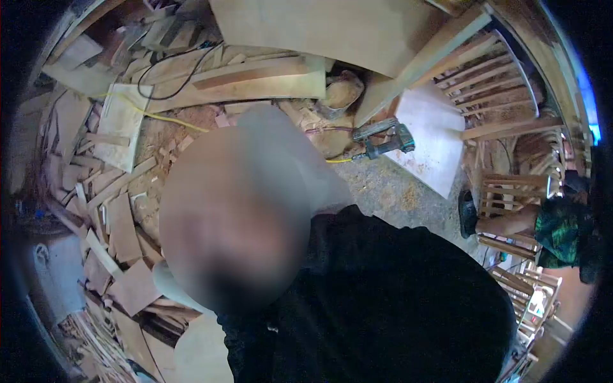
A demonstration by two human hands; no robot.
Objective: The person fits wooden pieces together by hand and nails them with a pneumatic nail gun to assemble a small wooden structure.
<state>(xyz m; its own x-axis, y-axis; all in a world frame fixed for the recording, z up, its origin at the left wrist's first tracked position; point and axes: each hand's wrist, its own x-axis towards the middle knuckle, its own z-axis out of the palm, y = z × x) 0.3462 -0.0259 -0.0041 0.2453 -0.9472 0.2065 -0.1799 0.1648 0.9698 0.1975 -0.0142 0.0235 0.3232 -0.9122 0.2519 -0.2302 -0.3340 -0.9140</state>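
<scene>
Neither of my hands can be made out. A large blurred oval covers the middle of the head view and hides whatever is there. Black clothing (383, 300) fills the lower middle, running up to the blur. Pale grey cloth (325, 182) shows beyond the blur's upper right edge. Nearest on the right lies a nail gun (389, 142), dark with a green part, its yellow hose (338, 161) running toward the blur. It rests partly over a pale board (431, 137).
Wood offcuts (124, 223) heap up along the left. Long planks (268, 80) lie at the back, below a large pale panel (332, 29). Slatted wooden frames (491, 76) stand on the right. Another person's leg (511, 221) and sandal (468, 214) are at the right edge. Sawdust covers the floor (389, 191).
</scene>
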